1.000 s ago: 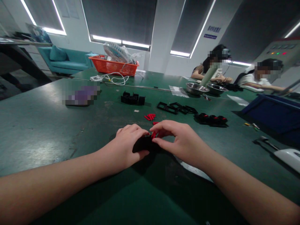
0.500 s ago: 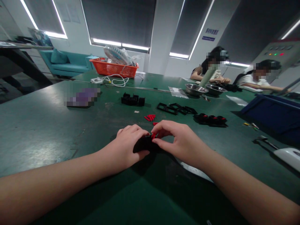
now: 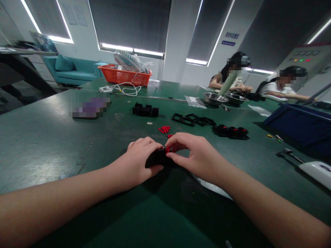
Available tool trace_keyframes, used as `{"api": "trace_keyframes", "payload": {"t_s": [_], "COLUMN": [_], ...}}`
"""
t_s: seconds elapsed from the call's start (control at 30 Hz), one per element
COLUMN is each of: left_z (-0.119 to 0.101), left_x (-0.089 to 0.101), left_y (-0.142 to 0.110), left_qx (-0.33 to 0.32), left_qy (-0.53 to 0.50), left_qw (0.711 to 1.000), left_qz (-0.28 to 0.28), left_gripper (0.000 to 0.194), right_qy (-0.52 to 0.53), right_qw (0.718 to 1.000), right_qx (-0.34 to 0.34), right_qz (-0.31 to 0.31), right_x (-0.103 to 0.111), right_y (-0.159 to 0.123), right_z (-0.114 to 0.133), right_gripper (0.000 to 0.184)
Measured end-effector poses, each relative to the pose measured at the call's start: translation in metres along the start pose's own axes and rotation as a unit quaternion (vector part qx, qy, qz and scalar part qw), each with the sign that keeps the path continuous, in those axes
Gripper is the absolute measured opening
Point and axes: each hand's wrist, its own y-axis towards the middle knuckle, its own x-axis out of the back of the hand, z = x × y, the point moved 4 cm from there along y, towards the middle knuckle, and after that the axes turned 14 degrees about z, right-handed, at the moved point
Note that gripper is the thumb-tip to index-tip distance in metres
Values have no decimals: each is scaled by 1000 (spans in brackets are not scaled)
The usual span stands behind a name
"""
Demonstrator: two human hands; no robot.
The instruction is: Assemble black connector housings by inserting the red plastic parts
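My left hand [image 3: 141, 156] is closed around a black plastic part [image 3: 156, 159], thumb on the near side and fingers over the far side. Between the thumb and forefinger of my right hand [image 3: 193, 151] is a small red piece [image 3: 167, 150], pinched at the right end of the black part. Whether the red piece sits in the black part or only touches it, I cannot tell. Just beyond my hands lie several red pieces [image 3: 164, 129]. Farther off are a black holder-like part [image 3: 145, 110], black rectangular frames [image 3: 192, 119] and a black part with red bits [image 3: 230, 131].
On the green table [image 3: 51, 144] are a blurred purple object [image 3: 91, 107], an orange basket [image 3: 124, 75], a white cable [image 3: 129, 90], metal bowls [image 3: 215, 99] and a blue bin [image 3: 302, 127]. A white-handled tool [image 3: 315, 173] lies at right. Two people sit across the table.
The whole view has shifted very slightly, so things appear a little farther left. Both hands keep the same hold on the black part and the red piece.
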Motion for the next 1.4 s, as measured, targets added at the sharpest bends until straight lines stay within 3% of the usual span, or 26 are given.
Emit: {"api": "trace_keyframes", "payload": {"t_s": [1.4], "left_z": [0], "left_x": [-1], "left_y": [-1], "left_qx": [-13], "left_qy": [21], "left_qw": [1000], "left_qz": [10], "left_gripper": [28], "right_qy": [-37], "right_qw": [999], "right_qx": [-1], "right_qz": [15], "right_x": [-3], "right_y": [1], "right_z": [4], "right_gripper": [14]}}
